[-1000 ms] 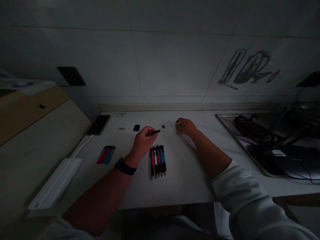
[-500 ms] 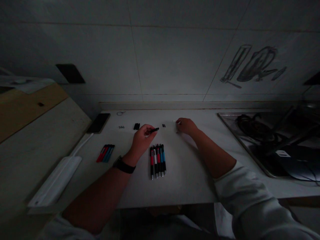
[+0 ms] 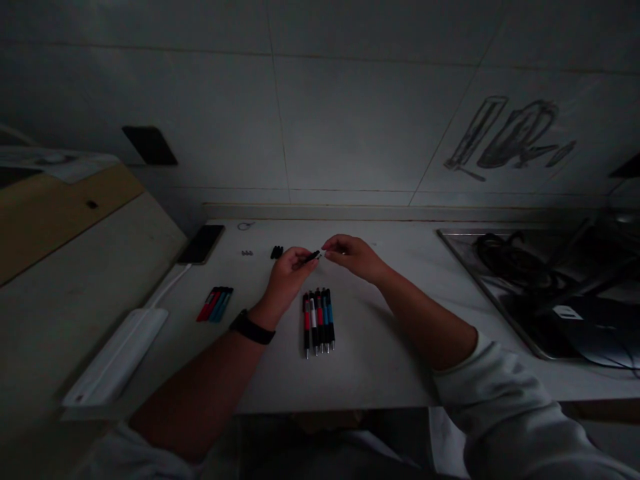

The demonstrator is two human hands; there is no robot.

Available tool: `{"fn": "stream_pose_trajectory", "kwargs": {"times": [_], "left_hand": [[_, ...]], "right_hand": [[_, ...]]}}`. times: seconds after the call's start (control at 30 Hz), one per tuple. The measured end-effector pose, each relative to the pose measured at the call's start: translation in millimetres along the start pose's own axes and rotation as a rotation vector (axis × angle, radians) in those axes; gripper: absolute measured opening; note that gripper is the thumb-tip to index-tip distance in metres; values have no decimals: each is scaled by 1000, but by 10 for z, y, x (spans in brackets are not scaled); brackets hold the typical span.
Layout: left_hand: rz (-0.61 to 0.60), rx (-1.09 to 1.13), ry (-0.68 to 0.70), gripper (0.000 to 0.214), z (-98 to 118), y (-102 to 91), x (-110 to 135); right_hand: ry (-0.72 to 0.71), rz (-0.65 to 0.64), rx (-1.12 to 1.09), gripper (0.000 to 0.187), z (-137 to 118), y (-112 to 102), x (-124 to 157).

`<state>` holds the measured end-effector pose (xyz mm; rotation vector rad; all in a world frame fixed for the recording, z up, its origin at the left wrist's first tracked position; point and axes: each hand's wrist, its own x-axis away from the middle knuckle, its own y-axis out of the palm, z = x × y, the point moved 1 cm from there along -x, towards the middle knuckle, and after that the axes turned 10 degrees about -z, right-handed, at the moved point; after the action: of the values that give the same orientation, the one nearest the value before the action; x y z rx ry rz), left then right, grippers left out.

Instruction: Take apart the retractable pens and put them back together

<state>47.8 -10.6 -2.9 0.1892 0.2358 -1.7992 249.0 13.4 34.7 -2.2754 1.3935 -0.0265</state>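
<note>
My left hand (image 3: 290, 272) is closed around a short black pen part (image 3: 313, 257), its end pointing right. Close to that end, the fingertips of my right hand (image 3: 353, 257) are pinched together; a small pale speck shows there, too small to name. Just below the hands lies a row of several click pens (image 3: 313, 323) with red, white and blue barrels and black grips. Left of my left hand sit short black pen parts (image 3: 277, 252) and tiny grey pieces (image 3: 247, 253). Farther left is a group of red and blue pen barrels (image 3: 215, 304).
A phone (image 3: 201, 244) and a white power strip (image 3: 117, 357) lie along the left of the white counter (image 3: 380, 373). A thin ring-shaped piece (image 3: 245, 226) rests near the wall. At right, a metal-edged tray (image 3: 480, 283) holds dark cables and equipment.
My right hand has moved left from a thin pale item on the counter to the end of the black pen part. My left hand stays nearly in place, still holding that part.
</note>
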Motion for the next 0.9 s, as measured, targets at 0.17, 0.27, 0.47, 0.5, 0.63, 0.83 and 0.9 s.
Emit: {"fn": "stream_pose_trajectory", "kwargs": {"times": [0.17, 0.27, 0.47, 0.5, 0.63, 0.83, 0.9], "left_hand": [[-12, 3, 0, 27, 41, 20, 18], [4, 41, 6, 28, 43, 31, 16], [87, 113, 16, 27, 26, 33, 1], [97, 114, 14, 26, 24, 30, 1], [105, 107, -9, 26, 31, 18, 8], [96, 81, -11, 26, 43, 4, 2], [90, 65, -14, 27, 30, -2, -8]], "right_hand": [[21, -5, -17, 24, -38, 99, -5], [22, -25, 17, 26, -27, 74, -19], [13, 94, 214, 26, -140, -354, -157], [35, 97, 264, 24, -148, -440, -202], [143, 34, 475, 14, -10, -621, -397], [333, -140, 843, 13, 483, -488, -497], [362, -161, 894, 15, 595, -449, -489]]}}
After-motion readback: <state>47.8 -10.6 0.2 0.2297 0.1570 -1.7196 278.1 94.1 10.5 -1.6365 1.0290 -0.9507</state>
